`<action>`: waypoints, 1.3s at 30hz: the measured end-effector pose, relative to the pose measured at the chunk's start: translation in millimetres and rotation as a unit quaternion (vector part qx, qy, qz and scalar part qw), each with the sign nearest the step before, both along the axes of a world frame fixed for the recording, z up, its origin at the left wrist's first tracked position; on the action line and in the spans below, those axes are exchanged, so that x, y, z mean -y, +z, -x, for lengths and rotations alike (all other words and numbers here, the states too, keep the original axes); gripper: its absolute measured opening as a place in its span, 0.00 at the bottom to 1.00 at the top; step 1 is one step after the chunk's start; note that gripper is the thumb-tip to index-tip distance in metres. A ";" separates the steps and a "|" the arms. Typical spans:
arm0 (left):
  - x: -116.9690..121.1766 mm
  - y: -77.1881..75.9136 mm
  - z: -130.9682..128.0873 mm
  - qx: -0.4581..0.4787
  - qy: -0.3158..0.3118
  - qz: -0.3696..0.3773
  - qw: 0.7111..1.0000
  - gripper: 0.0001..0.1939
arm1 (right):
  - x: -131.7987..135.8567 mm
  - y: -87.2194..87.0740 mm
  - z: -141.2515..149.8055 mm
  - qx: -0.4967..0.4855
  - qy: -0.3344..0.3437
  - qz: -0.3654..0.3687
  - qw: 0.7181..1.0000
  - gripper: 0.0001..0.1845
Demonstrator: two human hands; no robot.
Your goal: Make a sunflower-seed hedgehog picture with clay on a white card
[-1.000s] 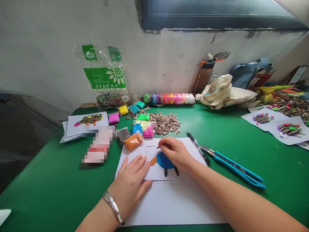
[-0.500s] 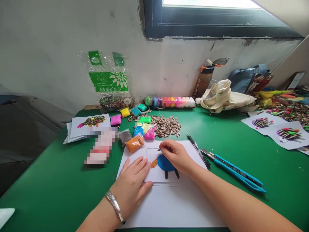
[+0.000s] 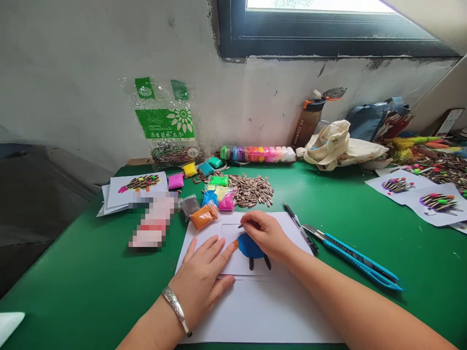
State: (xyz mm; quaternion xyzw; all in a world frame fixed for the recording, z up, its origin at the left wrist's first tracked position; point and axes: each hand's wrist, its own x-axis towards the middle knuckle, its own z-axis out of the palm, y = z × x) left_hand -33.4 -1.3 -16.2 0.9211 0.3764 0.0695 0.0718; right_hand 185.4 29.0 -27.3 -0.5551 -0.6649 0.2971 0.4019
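On a small white card [image 3: 229, 266] lies a flat blue clay oval [image 3: 251, 247] with two black clay legs [image 3: 267, 263] below it. An orange clay piece [image 3: 235, 244] joins the oval's left side. My left hand [image 3: 206, 270] rests flat with fingers spread on the card and paper, its index fingertip at the orange piece and partly covering it. Above the blue oval, my right hand [image 3: 264, 236] pinches a small dark pointed piece [image 3: 241, 225]; only its tip shows. The right hand's lower edge hides part of the oval. Beneath the card is a larger white sheet [image 3: 262, 311].
Several clay packets, including an orange one [image 3: 204, 217], lie behind the sheet beside a sunflower seed pile [image 3: 253, 189]. To the right are pens [image 3: 294, 215] and a blue utility knife [image 3: 359, 257]. Finished pictures [image 3: 140, 184] lie left; a bottle [image 3: 308, 121] stands behind.
My left hand has shifted slightly right, and its index fingertip now covers part of the orange clay. The right hand stays in place with its pinch unchanged.
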 end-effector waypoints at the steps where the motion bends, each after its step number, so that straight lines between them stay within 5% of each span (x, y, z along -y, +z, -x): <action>1: 0.1 -0.3 -0.7 -0.004 0.001 -0.003 1.000 0.29 | -0.1 0.0 0.1 -0.001 0.000 0.000 1.000 0.09; 39: -2.9 -13.7 -1.9 -0.012 0.022 -0.033 0.999 0.31 | -0.9 1.4 -0.3 0.003 0.001 -0.001 1.000 0.08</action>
